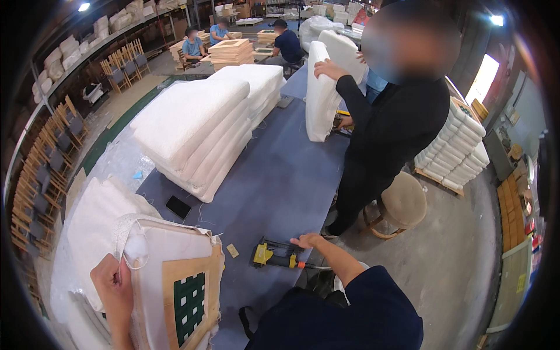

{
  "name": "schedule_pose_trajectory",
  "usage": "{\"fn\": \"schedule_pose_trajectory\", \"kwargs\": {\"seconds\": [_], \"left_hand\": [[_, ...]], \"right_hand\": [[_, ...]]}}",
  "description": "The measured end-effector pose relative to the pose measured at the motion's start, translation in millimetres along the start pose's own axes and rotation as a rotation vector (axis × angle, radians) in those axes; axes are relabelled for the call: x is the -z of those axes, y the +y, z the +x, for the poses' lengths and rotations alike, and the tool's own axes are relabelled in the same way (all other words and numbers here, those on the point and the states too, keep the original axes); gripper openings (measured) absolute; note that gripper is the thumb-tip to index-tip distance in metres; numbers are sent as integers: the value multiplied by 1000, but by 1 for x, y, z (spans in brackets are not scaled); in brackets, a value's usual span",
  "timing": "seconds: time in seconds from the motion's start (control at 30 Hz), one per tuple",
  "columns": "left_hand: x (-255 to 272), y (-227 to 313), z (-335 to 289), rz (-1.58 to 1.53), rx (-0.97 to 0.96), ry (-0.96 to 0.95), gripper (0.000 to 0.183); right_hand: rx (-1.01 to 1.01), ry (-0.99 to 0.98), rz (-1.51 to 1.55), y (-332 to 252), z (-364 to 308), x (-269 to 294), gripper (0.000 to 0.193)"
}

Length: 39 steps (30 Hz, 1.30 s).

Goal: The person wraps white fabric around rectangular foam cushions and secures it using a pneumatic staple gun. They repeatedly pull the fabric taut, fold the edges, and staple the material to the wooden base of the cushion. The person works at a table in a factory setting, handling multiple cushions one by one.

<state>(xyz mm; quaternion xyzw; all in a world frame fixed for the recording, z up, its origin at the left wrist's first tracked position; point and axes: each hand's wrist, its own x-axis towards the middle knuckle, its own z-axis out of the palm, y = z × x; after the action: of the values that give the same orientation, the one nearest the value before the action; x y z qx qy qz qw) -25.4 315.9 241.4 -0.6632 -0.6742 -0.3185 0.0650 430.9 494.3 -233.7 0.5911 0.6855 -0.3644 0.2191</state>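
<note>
My left hand (pixel 115 286) is closed on the loose white fabric edge of an upholstered seat cushion (pixel 153 242). The cushion is tilted up on its side, so its underside shows a wooden frame (pixel 216 274) with dark green woven webbing (pixel 191 306). White stuffing (pixel 137 247) bulges out by the fabric edge. Over to the right, my right hand (pixel 307 240) pinches the black end of a yellow and black staple gun (pixel 263 255) lying on the table. An air hose (pixel 318 267) runs from the gun past the table's edge.
Stacked white cushions (pixel 192 125) stand on the blue-grey table (pixel 280 169); a dark phone (pixel 178 206) and a small tan block (pixel 233 251) lie nearer. Across the right edge, a co-worker (pixel 396 116) holds a white cushion (pixel 321 93) upright. A round stool (pixel 402 201) stands beside them.
</note>
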Motion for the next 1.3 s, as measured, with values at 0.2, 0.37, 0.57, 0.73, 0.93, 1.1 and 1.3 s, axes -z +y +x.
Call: {"fn": "schedule_pose_trajectory", "kwargs": {"seconds": [0.2, 0.37, 0.57, 0.73, 0.93, 1.1, 1.3], "left_hand": [[3, 8, -3, 9, -36, 7, 38], [4, 14, -2, 32, -58, -5, 37], [1, 13, -1, 29, -59, -21, 36], [0, 20, 0, 43, -91, -2, 36], [-2, 17, -3, 88, -110, -2, 37], [-3, 23, -1, 83, -105, -7, 37], [0, 25, -3, 55, -94, 13, 38]], "right_hand": [[5, -1, -105, -9, -7, 1, 86], [-15, -169, -7, -12, -10, 22, 87], [-34, -165, 14, -18, -6, 18, 86], [-52, -233, 19, -13, 7, 17, 84], [-46, -311, -112, -17, 30, 21, 76], [-18, -205, -118, -6, 63, -2, 41], [-73, -246, -235, 13, 132, -33, 33]]}}
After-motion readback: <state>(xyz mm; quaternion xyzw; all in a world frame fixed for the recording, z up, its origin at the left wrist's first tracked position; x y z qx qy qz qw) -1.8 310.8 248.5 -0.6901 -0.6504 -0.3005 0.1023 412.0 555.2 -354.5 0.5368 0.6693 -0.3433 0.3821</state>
